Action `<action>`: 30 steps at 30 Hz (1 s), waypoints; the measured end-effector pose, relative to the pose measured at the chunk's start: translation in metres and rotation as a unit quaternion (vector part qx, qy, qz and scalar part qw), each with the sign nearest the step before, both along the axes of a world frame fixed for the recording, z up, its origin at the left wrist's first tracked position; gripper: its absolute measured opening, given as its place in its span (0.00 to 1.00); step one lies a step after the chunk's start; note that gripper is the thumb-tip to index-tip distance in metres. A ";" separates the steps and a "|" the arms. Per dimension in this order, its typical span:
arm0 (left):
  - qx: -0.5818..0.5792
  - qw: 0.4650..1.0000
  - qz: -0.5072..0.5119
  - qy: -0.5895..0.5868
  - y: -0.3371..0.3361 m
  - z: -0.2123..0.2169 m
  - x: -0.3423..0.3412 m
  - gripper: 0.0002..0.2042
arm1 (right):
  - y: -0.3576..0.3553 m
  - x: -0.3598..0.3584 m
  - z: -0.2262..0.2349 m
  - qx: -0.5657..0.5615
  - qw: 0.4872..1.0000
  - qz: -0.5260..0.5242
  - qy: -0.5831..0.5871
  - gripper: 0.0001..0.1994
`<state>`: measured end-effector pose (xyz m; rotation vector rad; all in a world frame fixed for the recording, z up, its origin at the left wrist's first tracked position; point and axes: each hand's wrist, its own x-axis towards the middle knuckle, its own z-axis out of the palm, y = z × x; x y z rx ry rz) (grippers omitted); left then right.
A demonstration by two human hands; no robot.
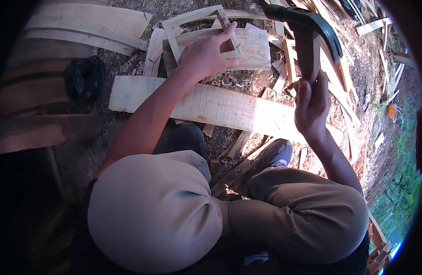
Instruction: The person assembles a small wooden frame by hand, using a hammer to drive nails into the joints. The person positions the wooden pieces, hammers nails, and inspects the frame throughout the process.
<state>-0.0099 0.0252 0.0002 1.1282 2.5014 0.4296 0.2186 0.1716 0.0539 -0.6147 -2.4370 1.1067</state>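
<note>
My left hand (205,56) holds a small rectangular wooden frame (193,15) at its right side, the index finger and thumb reaching apart over the wood. The curled fingers under the palm are hidden. Beneath the frame lies a short, wide board (257,48). A claw hammer (306,57) with a dark head is raised in my right hand (313,107), which wraps round its handle, to the right of the frame. Nearer to me, a long pale plank (220,106) lies crosswise in front of my feet.
Curved boards (87,20) are stacked at the far left, near a black plastic bag (85,79). Wood offcuts (289,59) and shavings cover the ground around the frame. Long strips (344,101) lie along the right, with green plants (399,197) beyond.
</note>
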 end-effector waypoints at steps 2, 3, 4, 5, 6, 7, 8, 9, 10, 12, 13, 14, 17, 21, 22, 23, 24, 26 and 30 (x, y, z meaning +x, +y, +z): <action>-0.004 1.000 -0.006 -0.004 0.005 -0.002 0.002 0.49 | 0.002 -0.005 -0.007 0.026 0.995 0.063 -0.068 0.15; -0.007 1.000 -0.010 -0.006 0.007 -0.002 0.002 0.49 | 0.009 -0.006 -0.013 0.014 0.988 0.087 -0.126 0.15; -0.012 1.000 -0.004 -0.015 0.005 -0.001 0.001 0.48 | 0.008 -0.007 -0.010 0.018 0.990 0.089 -0.105 0.15; -0.005 1.000 -0.001 -0.017 0.005 -0.001 0.000 0.48 | 0.007 -0.008 -0.005 0.022 0.992 0.090 -0.085 0.15; 0.001 1.000 0.002 -0.020 0.006 0.000 -0.002 0.48 | 0.008 -0.010 0.003 0.016 0.995 0.071 -0.065 0.15; 0.003 1.000 0.005 -0.022 0.003 0.000 -0.003 0.48 | 0.007 -0.013 0.013 0.006 0.998 0.052 -0.046 0.15; 0.027 1.000 -0.008 0.007 0.001 -0.001 -0.004 0.48 | 0.003 -0.015 0.025 -0.018 0.998 0.022 -0.047 0.15; 0.013 1.000 -0.004 -0.002 -0.004 -0.002 -0.002 0.48 | 0.005 -0.011 0.010 -0.009 1.000 0.016 0.001 0.16; 0.008 1.000 -0.004 -0.011 0.000 0.002 0.001 0.48 | 0.006 -0.008 0.004 -0.011 0.999 0.016 -0.031 0.16; 0.003 1.000 -0.008 -0.013 0.005 0.002 0.001 0.48 | 0.012 -0.006 -0.008 0.019 0.988 0.084 -0.127 0.16; 0.000 1.000 -0.010 -0.005 0.003 0.000 0.000 0.48 | 0.009 -0.010 -0.009 0.022 0.992 0.094 -0.085 0.15; -0.003 1.000 -0.011 0.002 0.002 -0.002 -0.001 0.48 | 0.008 -0.009 -0.003 0.008 0.991 0.081 -0.101 0.15; 0.006 1.000 -0.006 0.011 0.001 0.002 -0.003 0.48 | 0.001 -0.011 0.016 -0.031 0.999 0.006 -0.042 0.14; -0.013 1.000 -0.013 0.004 0.011 -0.003 0.003 0.48 | 0.010 -0.001 -0.025 0.003 0.995 0.056 -0.086 0.15; -0.027 1.000 -0.007 0.006 0.007 -0.001 0.001 0.48 | 0.012 -0.008 -0.023 -0.034 0.992 0.068 -0.103 0.16; -0.025 1.000 -0.003 0.008 0.005 0.000 -0.001 0.48 | 0.013 -0.011 -0.016 -0.051 0.993 0.050 -0.094 0.16; -0.023 1.000 0.002 0.010 0.003 0.002 -0.004 0.47 | 0.015 -0.014 -0.007 -0.068 0.994 0.032 -0.084 0.17; -0.020 1.000 0.003 0.001 -0.003 0.001 0.002 0.47 | 0.012 -0.012 -0.002 -0.089 0.995 -0.032 -0.027 0.17; 0.006 1.000 -0.009 0.005 0.007 -0.004 0.002 0.48 | 0.016 -0.002 -0.023 0.006 0.993 0.069 -0.100 0.16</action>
